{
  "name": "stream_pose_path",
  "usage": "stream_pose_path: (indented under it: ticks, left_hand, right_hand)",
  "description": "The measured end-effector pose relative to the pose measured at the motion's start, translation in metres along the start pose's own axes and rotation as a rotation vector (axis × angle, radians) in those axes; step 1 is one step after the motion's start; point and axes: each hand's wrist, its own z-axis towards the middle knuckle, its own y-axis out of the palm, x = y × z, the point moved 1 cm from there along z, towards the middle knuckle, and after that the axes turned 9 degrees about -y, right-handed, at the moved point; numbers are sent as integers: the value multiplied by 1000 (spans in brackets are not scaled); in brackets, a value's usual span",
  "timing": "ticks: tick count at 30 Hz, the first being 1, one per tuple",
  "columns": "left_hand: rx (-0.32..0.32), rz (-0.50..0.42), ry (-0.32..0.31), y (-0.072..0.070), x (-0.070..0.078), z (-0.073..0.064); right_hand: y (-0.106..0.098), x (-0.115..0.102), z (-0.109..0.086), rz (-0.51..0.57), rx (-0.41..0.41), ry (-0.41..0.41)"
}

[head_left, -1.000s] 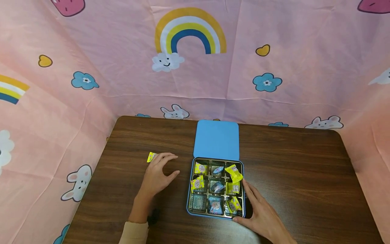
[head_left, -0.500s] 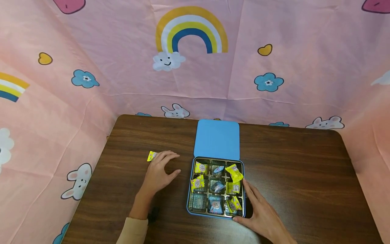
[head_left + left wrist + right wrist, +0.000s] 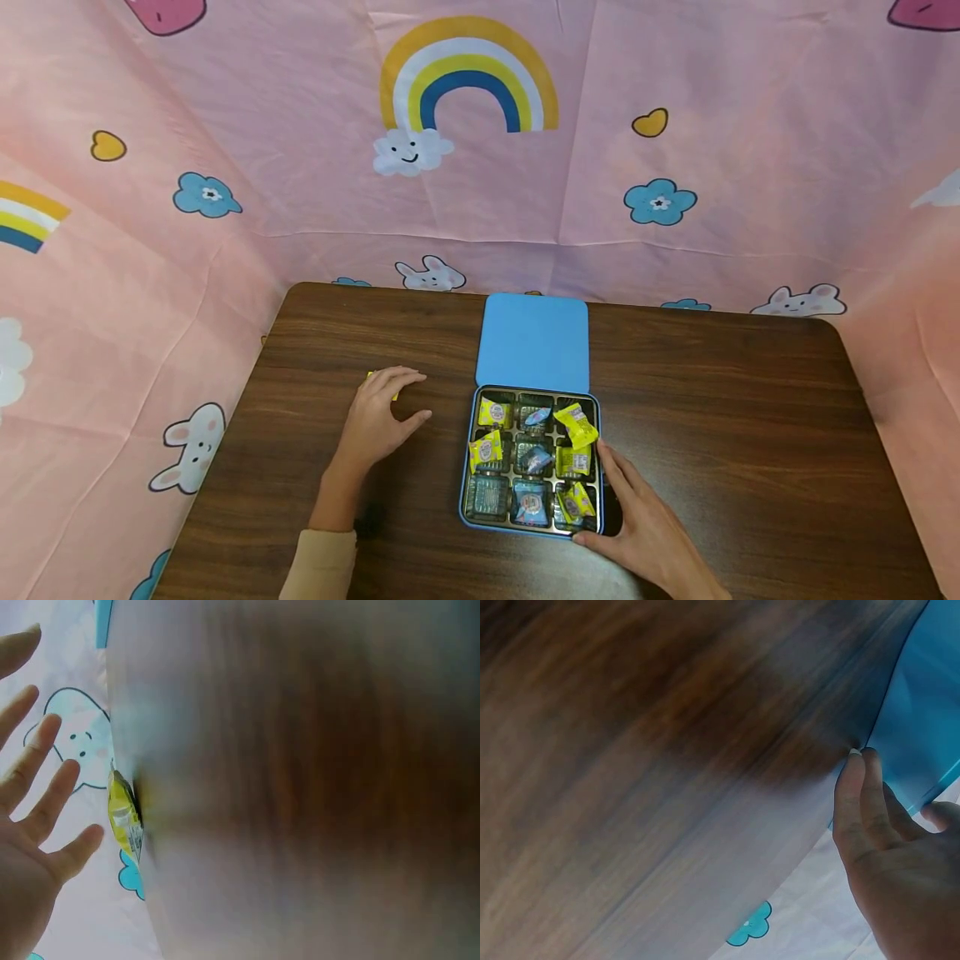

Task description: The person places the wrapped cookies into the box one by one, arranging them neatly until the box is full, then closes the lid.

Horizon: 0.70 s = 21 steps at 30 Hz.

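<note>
One yellow sweet [image 3: 124,816] looks due for picking up: our left hand [image 3: 372,423] is spread, contact unclear, needing a pinch; our right hand [image 3: 654,535], straight-fingered, braces the box [image 3: 487,498].

The head view is looking forward and down over the surface [image 3: 750,442]; up close, the left wrist view is sharing its yellow packet [image 3: 124,814], the right its blue tin [image 3: 924,712]

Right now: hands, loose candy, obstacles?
Left hand empty, near yellow wrapped candy. Right hand touches open blue rectangular tin. Candy on brown wood-grain table. No obstacle seen; left hand partly hides candy in head view.
</note>
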Motion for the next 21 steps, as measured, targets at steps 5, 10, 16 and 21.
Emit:
stream_pose_path:
  ticks: [5,10,16,21]
  left_hand:
    - [-37,15,-51,-2,-4,4]
    - [-67,22,-91,-5,-10,7]
    - [-100,29,-121,-6,-14,8]
    - [-106,25,-143,-7,-19,10]
  right_hand:
    - [0,0,-1,9,8,8]
    - [2,-1,-2,10,-8,32]
    - [2,0,-2,17,4,18]
    - [3,2,-2,-2,34,-8]
